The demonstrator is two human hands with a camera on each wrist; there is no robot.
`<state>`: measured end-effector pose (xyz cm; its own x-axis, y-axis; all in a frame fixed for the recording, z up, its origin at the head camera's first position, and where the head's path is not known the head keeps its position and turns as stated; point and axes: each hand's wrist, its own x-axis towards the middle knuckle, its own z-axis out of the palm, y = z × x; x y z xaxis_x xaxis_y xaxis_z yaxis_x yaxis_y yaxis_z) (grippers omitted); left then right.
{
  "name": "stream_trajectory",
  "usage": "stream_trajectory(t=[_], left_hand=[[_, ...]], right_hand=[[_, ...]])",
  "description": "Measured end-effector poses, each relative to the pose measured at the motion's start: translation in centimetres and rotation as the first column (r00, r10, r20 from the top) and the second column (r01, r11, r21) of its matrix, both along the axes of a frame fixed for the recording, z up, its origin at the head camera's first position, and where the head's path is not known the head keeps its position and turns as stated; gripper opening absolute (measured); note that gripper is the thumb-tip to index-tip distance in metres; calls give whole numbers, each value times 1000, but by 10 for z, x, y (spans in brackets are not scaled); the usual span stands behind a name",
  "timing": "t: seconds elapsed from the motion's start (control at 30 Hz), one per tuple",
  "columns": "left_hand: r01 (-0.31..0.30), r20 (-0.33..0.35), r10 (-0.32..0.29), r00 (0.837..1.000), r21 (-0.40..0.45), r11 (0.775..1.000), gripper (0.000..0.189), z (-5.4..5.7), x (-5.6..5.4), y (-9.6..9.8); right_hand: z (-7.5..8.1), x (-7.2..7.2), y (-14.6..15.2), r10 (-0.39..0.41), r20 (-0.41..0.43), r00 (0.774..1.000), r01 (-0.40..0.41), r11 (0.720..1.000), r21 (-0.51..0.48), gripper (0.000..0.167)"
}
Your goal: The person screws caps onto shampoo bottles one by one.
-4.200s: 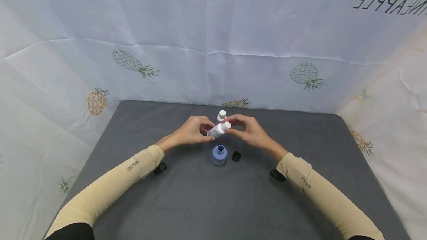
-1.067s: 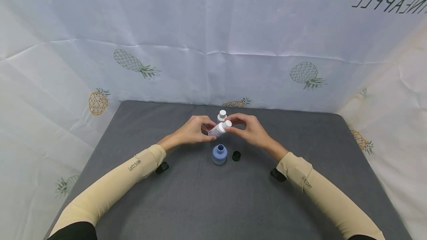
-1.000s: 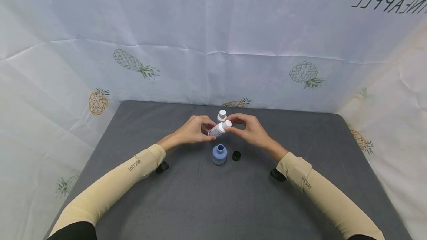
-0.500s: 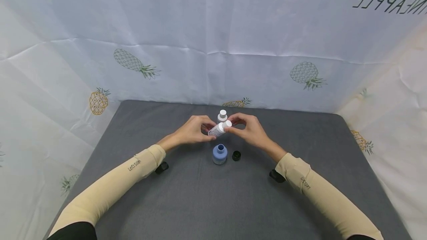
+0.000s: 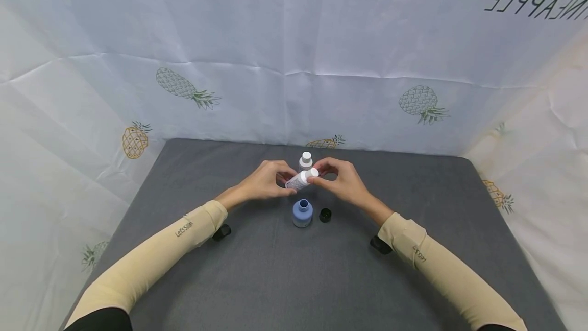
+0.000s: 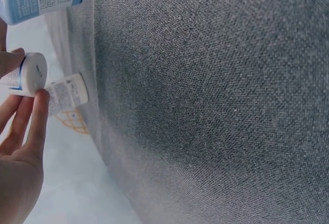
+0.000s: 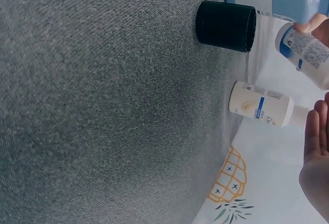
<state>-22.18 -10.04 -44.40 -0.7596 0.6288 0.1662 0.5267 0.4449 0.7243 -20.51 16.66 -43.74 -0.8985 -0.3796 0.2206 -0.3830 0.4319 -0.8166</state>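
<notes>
In the head view my left hand (image 5: 266, 180) holds a small white bottle (image 5: 297, 182) by its lower body. The bottle is tilted, its white cap (image 5: 313, 172) up and to the right. Thumb and fingers of my right hand (image 5: 342, 180) pinch that cap. In the left wrist view the base of this held bottle (image 6: 35, 74) faces the camera, with left fingertips against it. A second white bottle (image 7: 259, 104) stands upright on the table just behind the hands. Nearer to me stands a blue bottle (image 5: 302, 214) with an uncovered neck.
A black cap (image 5: 325, 215) lies on the grey-covered table (image 5: 294, 280), right of the blue bottle. White cloth (image 5: 349, 45) with pineapple prints hangs behind the table's far edge. Dark wrist cameras sit under both sleeves.
Over these seconds my right fingers have shifted slightly around the white cap, and the held bottle has moved only a little. The blue bottle, black cap and second white bottle stay put.
</notes>
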Motion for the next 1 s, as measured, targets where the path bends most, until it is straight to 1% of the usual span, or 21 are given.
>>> stream_trajectory(t=[0.27, 0.37, 0.47, 0.53, 0.63, 0.77, 0.9, 1.0], left_hand=[[-1, 8, 1, 1000, 2, 1000, 33, -2, 0, 0], [-1, 10, 1, 1000, 5, 1000, 33, -2, 0, -1], [1, 13, -1, 1000, 10, 1000, 33, -2, 0, -2], [0, 17, -1, 1000, 11, 1000, 33, -1, 1, -2], [-1, 23, 1, 1000, 9, 1000, 34, -1, 0, -2], [0, 31, -1, 1000, 16, 1000, 34, -1, 0, -1], [7, 29, -8, 1000, 26, 1000, 33, 0, 2, -2], [12, 22, -13, 1000, 30, 999, 33, 0, 2, -2]], right_hand=[[0, 2, -1, -2, 4, 1000, 2, 1000, -6, 28], [0, 2, -1, 12, 8, 1000, -12, 1000, -9, 31], [-1, 1, 1, 58, 8, 998, -58, 998, -22, 38], [-1, 1, 3, 113, 1, 994, -113, 993, -35, 44], [1, 0, 7, 204, -7, 979, -204, 977, -66, 51], [6, -3, 10, 294, -17, 956, -294, 952, -86, 52], [10, -7, 12, 328, -4, 945, -328, 943, -58, 49], [11, -8, 13, 323, 8, 946, -323, 946, -26, 44]])
